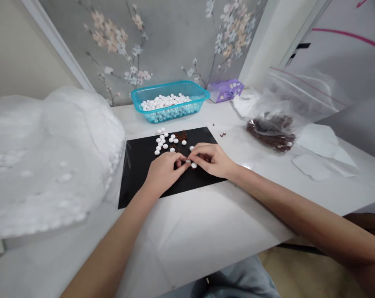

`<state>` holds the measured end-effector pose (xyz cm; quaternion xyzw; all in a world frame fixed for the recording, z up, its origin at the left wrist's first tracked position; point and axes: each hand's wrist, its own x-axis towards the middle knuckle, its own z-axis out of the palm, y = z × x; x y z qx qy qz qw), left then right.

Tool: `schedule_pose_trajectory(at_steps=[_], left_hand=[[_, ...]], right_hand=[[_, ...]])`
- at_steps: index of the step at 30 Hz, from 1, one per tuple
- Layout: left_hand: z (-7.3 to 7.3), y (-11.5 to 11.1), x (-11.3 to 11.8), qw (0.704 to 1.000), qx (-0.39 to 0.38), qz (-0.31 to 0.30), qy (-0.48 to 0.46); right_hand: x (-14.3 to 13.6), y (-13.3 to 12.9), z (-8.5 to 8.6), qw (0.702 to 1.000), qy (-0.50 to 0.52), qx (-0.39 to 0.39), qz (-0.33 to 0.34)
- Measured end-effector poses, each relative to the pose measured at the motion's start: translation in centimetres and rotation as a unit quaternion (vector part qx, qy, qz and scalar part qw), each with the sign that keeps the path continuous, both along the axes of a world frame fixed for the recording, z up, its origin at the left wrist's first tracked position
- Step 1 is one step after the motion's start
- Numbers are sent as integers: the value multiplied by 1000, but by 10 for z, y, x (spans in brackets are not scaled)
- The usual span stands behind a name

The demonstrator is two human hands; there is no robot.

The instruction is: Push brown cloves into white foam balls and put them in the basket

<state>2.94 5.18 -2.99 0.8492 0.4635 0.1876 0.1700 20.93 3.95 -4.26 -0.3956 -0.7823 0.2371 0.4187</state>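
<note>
A person's two bare hands meet over a black board [137, 176] on a white counter [181, 231]. The left hand [165, 169] and right hand [214, 159] are both narrowed to a fingertip pinch on a small white piece [188, 161] near the board's right side; which fingers bear the grip is too small to tell. The step in hand looks like close two-handed work on this piece; the next move seems to call for steady, fine fingertip control. Another white bead [194, 165] lies just beside the fingertips. Farther left on the board are loose white beads [160, 144] and brown bits [181, 135]. Beyond stands a blue basket [159, 89] of white beads.
</note>
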Motion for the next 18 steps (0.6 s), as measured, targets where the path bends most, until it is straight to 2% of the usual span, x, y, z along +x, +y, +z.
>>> schedule_pose_trajectory(at_steps=[18], left_hand=[[0, 0, -1, 1000, -4, -2, -5]], right_hand=[[-2, -1, 1, 998, -32, 33, 30]])
